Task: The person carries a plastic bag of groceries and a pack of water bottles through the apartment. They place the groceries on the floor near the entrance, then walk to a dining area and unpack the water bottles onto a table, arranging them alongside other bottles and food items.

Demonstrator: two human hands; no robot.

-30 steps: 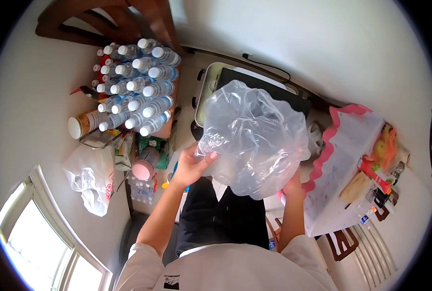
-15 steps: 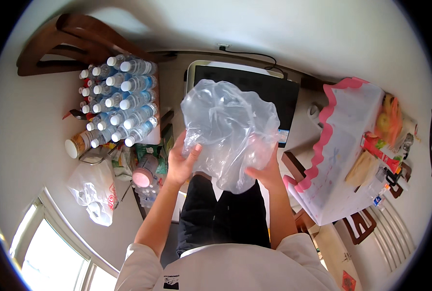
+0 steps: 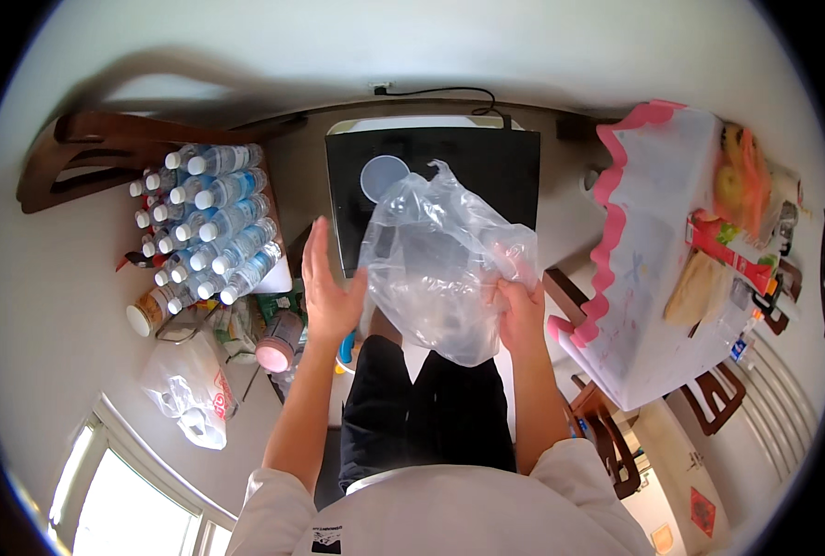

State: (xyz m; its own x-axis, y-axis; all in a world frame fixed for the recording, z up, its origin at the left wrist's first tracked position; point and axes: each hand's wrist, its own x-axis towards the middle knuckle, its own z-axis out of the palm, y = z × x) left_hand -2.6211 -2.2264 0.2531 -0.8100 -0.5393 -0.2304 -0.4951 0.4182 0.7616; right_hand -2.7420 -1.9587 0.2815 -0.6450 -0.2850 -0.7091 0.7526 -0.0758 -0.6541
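Between the two hands, above the person's lap, hangs a clear plastic bag (image 3: 445,269), crumpled and puffed with air. The right hand (image 3: 521,310) holds it at its right edge, the fingers curled and pinching the film. The left hand (image 3: 327,287) is off the bag now, just beside its left side, palm turned to it, fingers straight and a little spread. Half a second ago both hands pressed the bag from the two sides and it was held higher; so the left hand has let go and the bag has dropped lower and opened wider. It seems the bag is being shaken out or shaped again, not yet finished.

Behind the bag stands a black box (image 3: 431,185) with a pale round lid (image 3: 384,176) on it. Further left lies a pack of water bottles (image 3: 204,227) by a wooden chair (image 3: 107,153). To the right is a table (image 3: 649,269) with a pink-edged cloth.
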